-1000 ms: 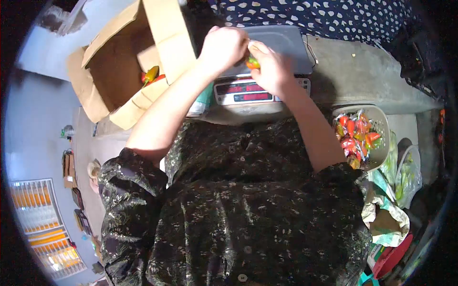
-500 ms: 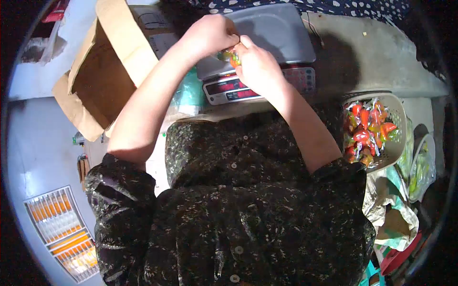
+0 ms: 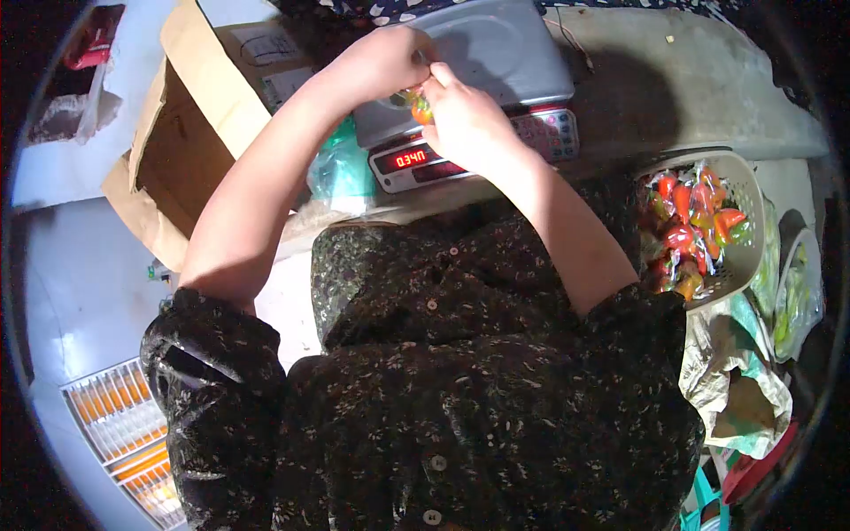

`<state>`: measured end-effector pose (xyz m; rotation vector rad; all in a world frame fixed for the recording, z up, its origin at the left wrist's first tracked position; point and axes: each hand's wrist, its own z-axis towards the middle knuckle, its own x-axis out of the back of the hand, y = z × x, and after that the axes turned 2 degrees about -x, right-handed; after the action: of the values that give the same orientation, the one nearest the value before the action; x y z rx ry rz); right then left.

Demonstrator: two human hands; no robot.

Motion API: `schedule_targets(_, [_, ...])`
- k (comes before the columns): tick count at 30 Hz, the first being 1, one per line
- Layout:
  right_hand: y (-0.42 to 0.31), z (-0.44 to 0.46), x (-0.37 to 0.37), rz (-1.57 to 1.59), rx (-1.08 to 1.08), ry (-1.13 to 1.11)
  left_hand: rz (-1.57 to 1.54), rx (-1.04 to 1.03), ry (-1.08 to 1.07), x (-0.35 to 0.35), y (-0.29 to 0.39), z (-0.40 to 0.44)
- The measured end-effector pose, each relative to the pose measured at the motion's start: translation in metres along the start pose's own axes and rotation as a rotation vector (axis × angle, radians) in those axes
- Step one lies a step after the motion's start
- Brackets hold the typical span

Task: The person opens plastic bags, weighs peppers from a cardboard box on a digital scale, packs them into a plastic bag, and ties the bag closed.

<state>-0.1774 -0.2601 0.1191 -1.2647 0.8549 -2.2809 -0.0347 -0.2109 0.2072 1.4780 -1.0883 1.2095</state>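
My left hand [image 3: 390, 60] and my right hand [image 3: 469, 126] meet over the front left part of the weighing scale [image 3: 509, 53]. Between them is a clear plastic bag with an orange and green pepper [image 3: 421, 110] inside, mostly covered by my fingers. Both hands are closed, with the fingertips pinched together at the bag's upper end. Exactly how each finger grips the plastic is hidden. Red digits glow on the scale's display [image 3: 411, 159], partly behind my right wrist.
At the right stands a beige basket [image 3: 751, 212] of red and orange peppers in clear plastic. An open cardboard box [image 3: 217, 75] is at the left, with green-tinted plastic bags [image 3: 341, 173] beside the scale. A cloth sack [image 3: 753, 416] lies below the basket.
The view has shifted slightly, and the scale's red digits are now clearer. Both hands stay together on the bagged pepper, with only small finger movement.
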Motion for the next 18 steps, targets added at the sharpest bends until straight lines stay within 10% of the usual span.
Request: schedule_targets(18, [0.009, 0.004, -0.018, 0.024, 0.101, 0.058, -0.517, 0.060, 0.029, -0.021, -0.038, -0.022])
